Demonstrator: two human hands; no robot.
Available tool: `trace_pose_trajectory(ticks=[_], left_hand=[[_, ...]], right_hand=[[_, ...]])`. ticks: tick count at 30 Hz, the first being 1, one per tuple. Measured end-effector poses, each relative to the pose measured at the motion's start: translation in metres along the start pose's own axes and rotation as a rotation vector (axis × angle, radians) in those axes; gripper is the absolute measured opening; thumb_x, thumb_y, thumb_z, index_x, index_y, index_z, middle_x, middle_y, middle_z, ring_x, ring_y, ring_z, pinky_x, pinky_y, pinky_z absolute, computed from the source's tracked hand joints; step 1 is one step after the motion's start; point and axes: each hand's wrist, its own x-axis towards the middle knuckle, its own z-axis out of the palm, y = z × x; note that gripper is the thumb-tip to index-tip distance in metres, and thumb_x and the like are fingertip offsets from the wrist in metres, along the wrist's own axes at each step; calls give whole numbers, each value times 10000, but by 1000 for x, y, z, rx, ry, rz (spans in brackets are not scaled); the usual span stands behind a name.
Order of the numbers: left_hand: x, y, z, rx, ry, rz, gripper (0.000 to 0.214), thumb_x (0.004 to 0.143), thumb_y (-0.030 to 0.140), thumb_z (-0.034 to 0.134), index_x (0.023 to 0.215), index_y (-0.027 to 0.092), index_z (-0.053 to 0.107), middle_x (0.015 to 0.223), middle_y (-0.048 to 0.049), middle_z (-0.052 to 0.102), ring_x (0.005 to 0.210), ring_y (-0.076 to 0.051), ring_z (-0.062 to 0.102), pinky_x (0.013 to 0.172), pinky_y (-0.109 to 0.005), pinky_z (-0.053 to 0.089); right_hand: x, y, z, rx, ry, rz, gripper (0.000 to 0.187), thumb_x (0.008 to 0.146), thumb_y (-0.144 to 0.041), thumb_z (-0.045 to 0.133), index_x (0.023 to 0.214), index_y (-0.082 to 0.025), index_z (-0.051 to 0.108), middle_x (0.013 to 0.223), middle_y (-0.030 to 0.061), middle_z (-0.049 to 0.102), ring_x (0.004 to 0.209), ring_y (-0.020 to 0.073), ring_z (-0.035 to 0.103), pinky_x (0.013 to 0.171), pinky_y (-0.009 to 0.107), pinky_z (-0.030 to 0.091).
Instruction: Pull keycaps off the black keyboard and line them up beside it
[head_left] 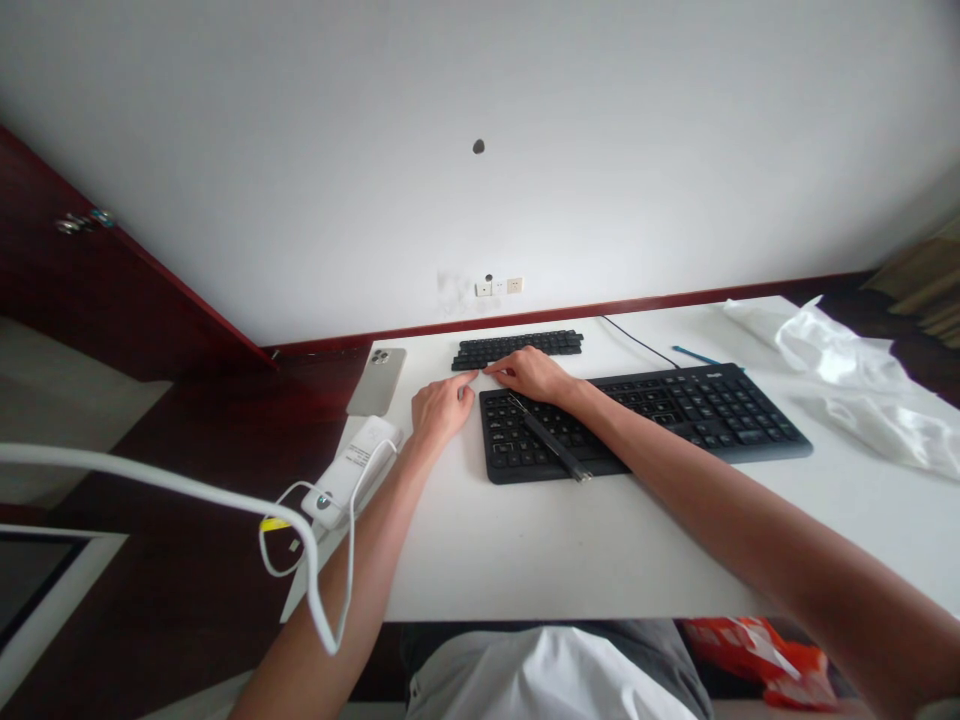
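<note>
Rows of loose black keycaps (517, 346) are lined up at the back of the white table. At the front left corner of these rows, the index fingertips of my left hand (444, 405) and my right hand (534, 375) point toward each other, close to the dark keycaps. Whether a small keycap sits between the fingertips, I cannot make out. Both index fingers are stretched out, the other fingers partly curled. My right wrist crosses over a black keyboard (720, 410), whose left part shows bare key sockets. Black tweezers (551, 440) lie across that part.
A phone (381, 380) and a white power strip (352, 470) with a white cable lie on the left side of the white table (480, 560). A blue stick (697, 355) lies behind the keyboard. Clear plastic wrapping (847, 365) covers the right end. Wall sockets (499, 287) are behind.
</note>
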Motion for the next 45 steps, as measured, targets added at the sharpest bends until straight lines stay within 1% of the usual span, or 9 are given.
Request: trace_pose_trajectory(ticks=[6, 12, 18, 22, 24, 27, 29, 35, 45], left_hand=[[-1, 2, -2, 3, -18, -6, 433, 1010, 342, 481, 1382, 458, 670, 1075, -9, 813, 994, -257, 746, 895, -369, 541], [0, 2, -3, -1, -19, -7, 432, 1009, 338, 486, 1379, 456, 675, 1053, -20, 814, 972, -260, 746, 890, -367, 536], [-1, 3, -5, -8, -19, 2, 432, 1010, 325, 488, 1377, 449, 679, 1036, -25, 812, 974, -256, 745, 875, -350, 527], [0, 2, -5, -33, -13, -20, 407, 991, 344, 519, 1353, 427, 687, 964, -16, 806, 935, -255, 745, 840, -341, 518], [0, 1, -4, -50, 4, -44, 364, 978, 353, 535, 1297, 388, 705, 896, -13, 793, 901, -256, 742, 813, -336, 511], [0, 0, -3, -62, 24, -69, 296, 973, 345, 534, 1205, 340, 718, 828, -11, 771, 878, -248, 736, 789, -323, 497], [-1, 1, -3, -61, 19, -69, 288, 978, 345, 530, 1199, 339, 715, 824, -8, 767, 876, -243, 736, 792, -318, 492], [-1, 2, -5, -62, -5, -57, 327, 986, 344, 529, 1254, 394, 709, 862, 2, 778, 894, -243, 738, 819, -323, 497], [-1, 3, -5, -63, -6, -52, 333, 984, 352, 534, 1263, 388, 713, 867, -1, 778, 890, -239, 738, 824, -317, 499]], right_hand=[[1, -1, 0, -1, -12, -2, 356, 1003, -250, 560, 1271, -288, 791, 1184, 58, 805, 1053, 281, 777, 878, 315, 550], [0, -3, -1, -38, -2, 73, 365, 971, -262, 568, 1250, -285, 803, 1112, 67, 824, 1004, 295, 781, 864, 343, 549], [0, -5, -2, -30, -21, 58, 374, 987, -279, 549, 1272, -295, 791, 1148, 65, 816, 1001, 270, 778, 865, 332, 542], [-2, -9, -4, -90, 5, 149, 337, 968, -292, 578, 1203, -309, 819, 1052, 67, 828, 958, 271, 777, 851, 329, 545], [-3, -11, -4, -118, 19, 199, 320, 960, -301, 588, 1172, -313, 828, 993, 67, 828, 932, 275, 776, 840, 334, 549], [-4, -11, -4, -122, 31, 233, 332, 961, -306, 584, 1191, -308, 823, 974, 71, 826, 925, 282, 775, 828, 342, 555], [-4, -10, -3, -108, 32, 230, 345, 963, -294, 582, 1219, -301, 813, 991, 74, 827, 934, 280, 776, 833, 339, 555], [-2, -7, -1, -83, 21, 197, 365, 975, -281, 573, 1262, -300, 796, 1027, 74, 828, 963, 287, 780, 857, 336, 556], [-3, -8, -2, -72, 20, 196, 354, 970, -281, 584, 1249, -303, 802, 1035, 66, 827, 978, 278, 775, 868, 320, 545]])
